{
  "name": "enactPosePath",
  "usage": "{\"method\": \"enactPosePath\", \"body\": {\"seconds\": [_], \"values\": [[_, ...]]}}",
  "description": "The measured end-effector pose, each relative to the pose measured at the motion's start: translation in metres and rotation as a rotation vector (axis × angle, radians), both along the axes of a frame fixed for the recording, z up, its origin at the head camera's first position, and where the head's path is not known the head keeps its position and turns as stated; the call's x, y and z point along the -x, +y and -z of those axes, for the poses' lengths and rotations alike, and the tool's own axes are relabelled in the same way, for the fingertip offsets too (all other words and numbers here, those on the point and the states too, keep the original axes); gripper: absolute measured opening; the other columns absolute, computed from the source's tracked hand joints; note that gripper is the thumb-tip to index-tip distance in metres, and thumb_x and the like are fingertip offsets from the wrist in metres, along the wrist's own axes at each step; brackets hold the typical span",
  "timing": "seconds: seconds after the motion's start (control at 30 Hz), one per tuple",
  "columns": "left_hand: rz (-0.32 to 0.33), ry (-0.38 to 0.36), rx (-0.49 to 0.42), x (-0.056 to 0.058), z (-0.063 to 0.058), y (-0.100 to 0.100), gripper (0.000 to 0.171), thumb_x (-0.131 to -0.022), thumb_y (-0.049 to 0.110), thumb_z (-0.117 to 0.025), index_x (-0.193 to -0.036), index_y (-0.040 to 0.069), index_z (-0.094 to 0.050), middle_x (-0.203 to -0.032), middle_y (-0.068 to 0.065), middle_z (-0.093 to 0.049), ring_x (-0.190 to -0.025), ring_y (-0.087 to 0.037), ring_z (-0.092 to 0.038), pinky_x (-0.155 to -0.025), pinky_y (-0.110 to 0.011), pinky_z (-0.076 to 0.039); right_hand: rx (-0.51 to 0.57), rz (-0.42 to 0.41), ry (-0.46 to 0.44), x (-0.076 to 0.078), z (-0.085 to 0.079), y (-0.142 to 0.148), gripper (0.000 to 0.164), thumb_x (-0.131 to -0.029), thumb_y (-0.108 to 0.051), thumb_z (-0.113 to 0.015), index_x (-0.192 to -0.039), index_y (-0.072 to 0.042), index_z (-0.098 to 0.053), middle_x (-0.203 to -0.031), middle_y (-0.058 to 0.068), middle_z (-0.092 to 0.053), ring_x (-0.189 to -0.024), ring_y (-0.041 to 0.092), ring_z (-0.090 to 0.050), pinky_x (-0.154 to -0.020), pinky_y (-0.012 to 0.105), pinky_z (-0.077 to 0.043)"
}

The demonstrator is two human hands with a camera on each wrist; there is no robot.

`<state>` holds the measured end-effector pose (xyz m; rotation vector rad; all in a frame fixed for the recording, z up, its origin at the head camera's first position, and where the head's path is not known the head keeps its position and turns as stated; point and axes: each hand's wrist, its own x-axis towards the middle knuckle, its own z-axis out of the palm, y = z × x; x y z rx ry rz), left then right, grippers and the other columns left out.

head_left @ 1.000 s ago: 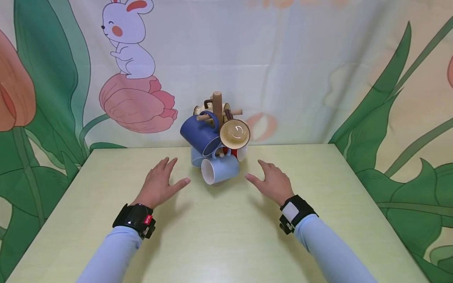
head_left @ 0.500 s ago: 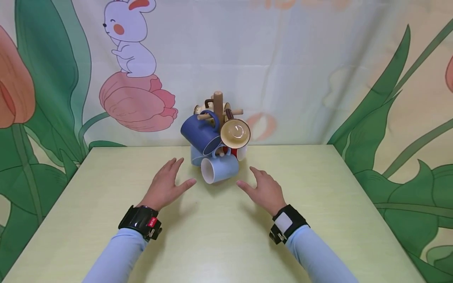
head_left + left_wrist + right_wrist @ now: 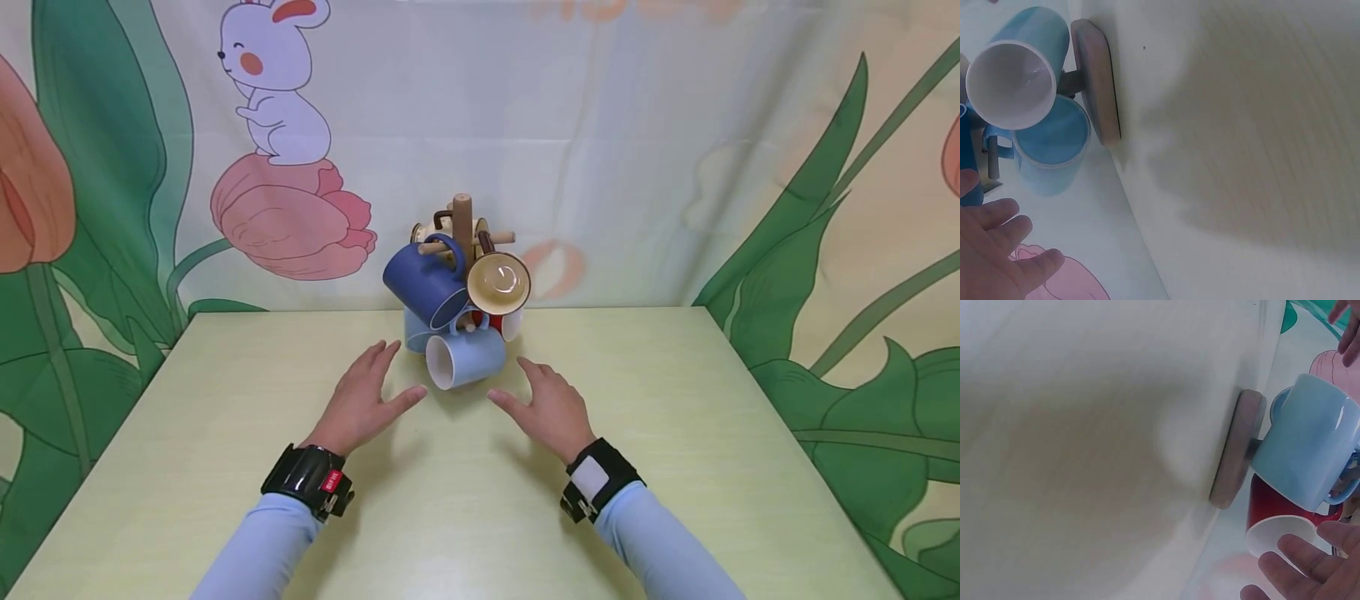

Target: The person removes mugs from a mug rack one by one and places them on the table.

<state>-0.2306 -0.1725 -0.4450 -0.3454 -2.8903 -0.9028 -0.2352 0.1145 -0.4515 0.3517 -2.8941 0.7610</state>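
Note:
A wooden mug tree [image 3: 461, 218] stands at the table's back middle with several mugs on its pegs. Lowest in front hangs a light blue mug [image 3: 478, 357], its white mouth facing left. Above it are a dark blue mug [image 3: 420, 283] and a cream mug [image 3: 498, 285] with a brown rim. Partly hidden behind are a second light blue mug [image 3: 417, 332] and a red mug [image 3: 1272, 503] with a white inside. My left hand [image 3: 362, 404] hovers left of the front mug, fingers spread, touching nothing. My right hand [image 3: 551, 408] mirrors it on the right, also holding nothing.
The pale wooden table [image 3: 465, 517] spreads around the mug tree, whose flat base [image 3: 1238, 450] shows in the wrist views. Right behind the table hangs a printed curtain [image 3: 630, 150] with a rabbit and flowers. Another cream mug [image 3: 427, 229] sits at the back of the tree.
Both hands have moved inward toward each other, coming nearer the front light blue mug from either side. The mugs and the tree stay in place.

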Motion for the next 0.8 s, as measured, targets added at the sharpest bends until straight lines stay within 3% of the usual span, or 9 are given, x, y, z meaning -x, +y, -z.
{"method": "enactPosePath", "body": {"seconds": [0.4,0.8], "values": [[0.036,0.028,-0.033,-0.01,0.002,0.01,0.092,-0.09,0.062,-0.061,-0.154,0.004,-0.031,-0.158,-0.024,-0.025,-0.144,-0.044,-0.024,-0.11,-0.063,-0.025,-0.021,-0.021,0.065,0.016,-0.023,-0.006,0.084,-0.087,-0.066,-0.061,-0.146,-0.007,-0.047,-0.135,0.021,-0.057,-0.119,0.038,-0.057,-0.09,0.054,-0.05],[0.033,0.016,-0.031,-0.012,0.003,0.012,0.094,-0.089,0.066,-0.059,-0.154,0.006,-0.031,-0.158,-0.024,-0.025,-0.143,-0.044,-0.025,-0.11,-0.063,-0.026,0.025,0.039,0.115,0.042,-0.051,-0.006,0.096,-0.083,-0.067,-0.067,-0.149,-0.004,-0.039,-0.136,0.02,-0.057,-0.12,0.036,-0.057,-0.089,0.052,-0.05]]}}
